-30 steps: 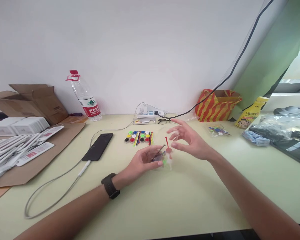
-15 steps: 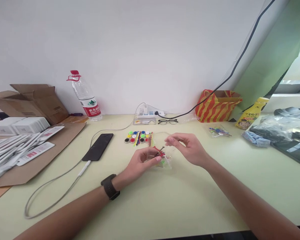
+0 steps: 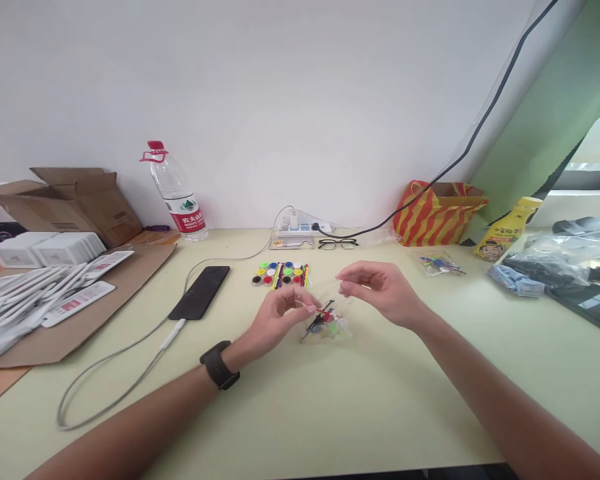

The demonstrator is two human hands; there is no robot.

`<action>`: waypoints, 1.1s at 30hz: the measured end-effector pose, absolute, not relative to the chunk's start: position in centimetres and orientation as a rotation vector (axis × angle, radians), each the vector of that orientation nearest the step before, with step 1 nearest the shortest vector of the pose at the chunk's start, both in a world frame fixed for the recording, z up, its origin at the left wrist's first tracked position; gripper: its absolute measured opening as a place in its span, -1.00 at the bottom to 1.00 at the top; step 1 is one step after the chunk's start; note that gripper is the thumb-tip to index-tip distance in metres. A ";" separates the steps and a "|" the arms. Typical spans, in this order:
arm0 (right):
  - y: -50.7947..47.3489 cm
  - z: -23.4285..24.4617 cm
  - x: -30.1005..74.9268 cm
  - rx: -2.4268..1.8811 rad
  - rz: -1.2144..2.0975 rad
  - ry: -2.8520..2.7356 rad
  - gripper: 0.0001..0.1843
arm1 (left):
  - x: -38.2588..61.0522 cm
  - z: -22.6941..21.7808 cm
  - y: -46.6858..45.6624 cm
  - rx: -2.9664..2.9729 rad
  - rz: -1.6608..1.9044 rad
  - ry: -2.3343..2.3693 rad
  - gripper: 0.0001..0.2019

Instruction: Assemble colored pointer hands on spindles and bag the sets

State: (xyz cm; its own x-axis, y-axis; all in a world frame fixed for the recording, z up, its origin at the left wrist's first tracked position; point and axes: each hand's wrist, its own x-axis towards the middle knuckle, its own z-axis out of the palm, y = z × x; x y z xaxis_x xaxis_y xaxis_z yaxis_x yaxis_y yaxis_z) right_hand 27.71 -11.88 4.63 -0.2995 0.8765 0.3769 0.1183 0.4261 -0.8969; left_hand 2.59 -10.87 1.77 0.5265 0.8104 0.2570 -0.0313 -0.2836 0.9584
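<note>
A small clear plastic bag (image 3: 325, 323) with coloured bits and thin sticks inside hangs just above the pale green table (image 3: 330, 400). My left hand (image 3: 277, 317), with a black watch on the wrist, pinches the bag's left upper edge. My right hand (image 3: 380, 290) pinches its right upper edge, so the bag is stretched between both hands. Just beyond them lies a set of coloured round pieces and sticks (image 3: 280, 273) laid out in rows.
A black phone (image 3: 200, 300) on a white cable lies left of centre. Farther left are cardboard boxes (image 3: 80, 200), white packets (image 3: 30, 293) and a water bottle (image 3: 177, 193). At the back stand a power strip (image 3: 297, 230), glasses (image 3: 337, 244) and a striped bag (image 3: 437, 210). Another small bag (image 3: 437, 263), a yellow bottle (image 3: 510, 230) and plastic-wrapped items (image 3: 555, 260) are to the right.
My right hand, open and spread a second ago with a red stick standing by it, has closed on the bag's edge. Both hands now hold the bag, with the sticks inside.
</note>
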 end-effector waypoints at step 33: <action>-10.6 2.3 27.7 -0.839 1.125 -1.689 -0.78 | 0.9 1.3 -8.4 1.480 1.031 0.714 -0.82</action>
State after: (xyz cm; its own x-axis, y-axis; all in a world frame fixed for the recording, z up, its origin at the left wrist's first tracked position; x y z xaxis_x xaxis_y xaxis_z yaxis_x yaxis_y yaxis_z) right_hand 27.67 -10.62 2.35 -0.3538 0.8812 0.3136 0.0500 0.3527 -0.9344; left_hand 0.90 -8.37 1.31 0.4311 0.8779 0.2087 -0.1136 -0.1767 0.9777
